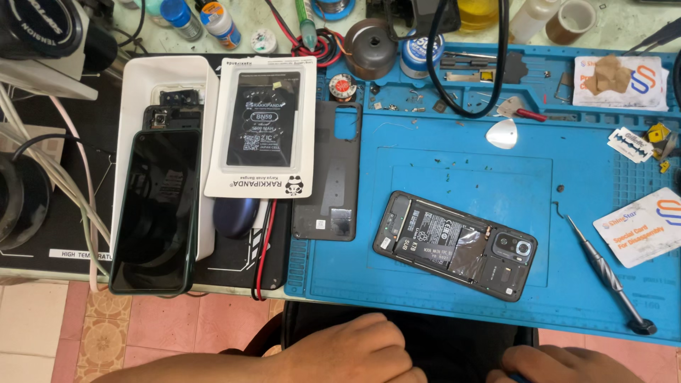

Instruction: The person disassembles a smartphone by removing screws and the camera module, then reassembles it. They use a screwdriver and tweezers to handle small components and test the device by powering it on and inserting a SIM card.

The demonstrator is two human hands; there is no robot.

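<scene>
1. Black and opened, the phone point(455, 245) lies back-up on the blue work mat point(539, 170), its rear cover off and its battery and circuit boards showing. It sits just ahead of both hands, nearer to them than anything else on the bench.
2. Its long axis runs across the mat, tilted slightly: the camera end points right and a little toward the person, the other end left and away.
3. The left hand point(355, 351) rests at the near edge of the bench, below the mat, fingers curled loosely downward; it grasps nothing and touches no tool.
4. The right hand point(560, 365) lies low at the bottom edge, only partly in view; fingers look relaxed, but whether anything is under them cannot be told.
5. A screwdriver point(608, 278) lies on the mat right of the phone, tip pointing up-left, apart from it.
6. The phone's dark back cover point(328, 174) lies at the mat's left edge.
7. Farther left, a packaged battery point(264, 128) leans over a white tray point(145, 92), and a second phone point(157, 213) lies screen-up across the tray.
8. A white pick point(502, 133) and printed cards point(642, 225) lie beyond and to the right; nothing lies between hands and phone.
</scene>
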